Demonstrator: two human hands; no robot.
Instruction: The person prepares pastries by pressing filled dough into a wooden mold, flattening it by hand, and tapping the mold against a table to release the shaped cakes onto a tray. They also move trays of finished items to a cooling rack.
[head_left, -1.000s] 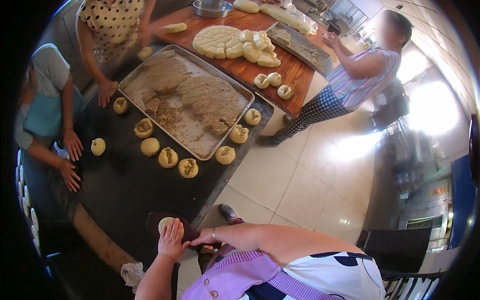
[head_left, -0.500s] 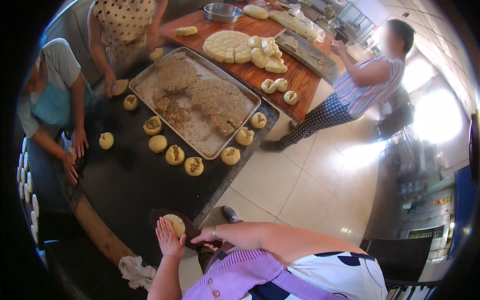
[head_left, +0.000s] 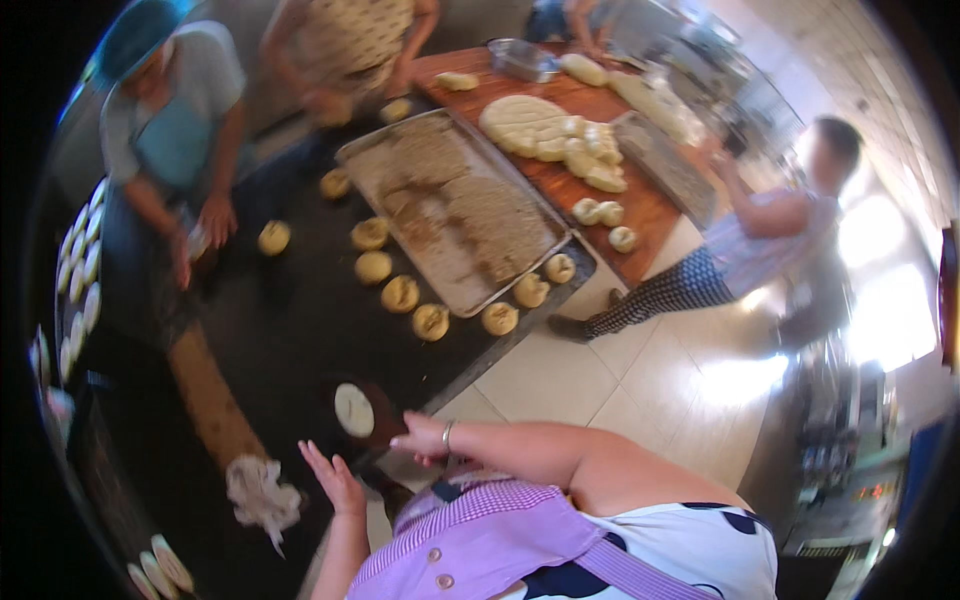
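Note:
A flattened pale dough round (head_left: pixel 354 410) lies on a dark reddish-brown flat board (head_left: pixel 385 418) at the near edge of the black table. My right hand (head_left: pixel 424 437), with a bracelet at the wrist, has its fingers closed at the board's right end; their grip is partly blurred. Raised off the dough, my left hand (head_left: pixel 335 480) has its fingers stretched apart and holds nothing. Beyond, several filled dough balls (head_left: pixel 431 322) line the near side of a metal tray (head_left: pixel 465 306) of brownish crumbly filling (head_left: pixel 490 220). A single dough ball (head_left: pixel 273 238) sits farther left.
A crumpled whitish cloth (head_left: pixel 262 497) hangs by the table's wooden edge (head_left: pixel 215 395). At the left, a person in a teal hair cover (head_left: pixel 140 40) works at the table. Cut dough (head_left: pixel 525 125) covers part of a wooden table (head_left: pixel 650 245); another person (head_left: pixel 775 235) stands beside it.
My left hand has lifted off the dough round and moved toward me, its fingers now apart. My right hand stays at the board. The whole view has shifted.

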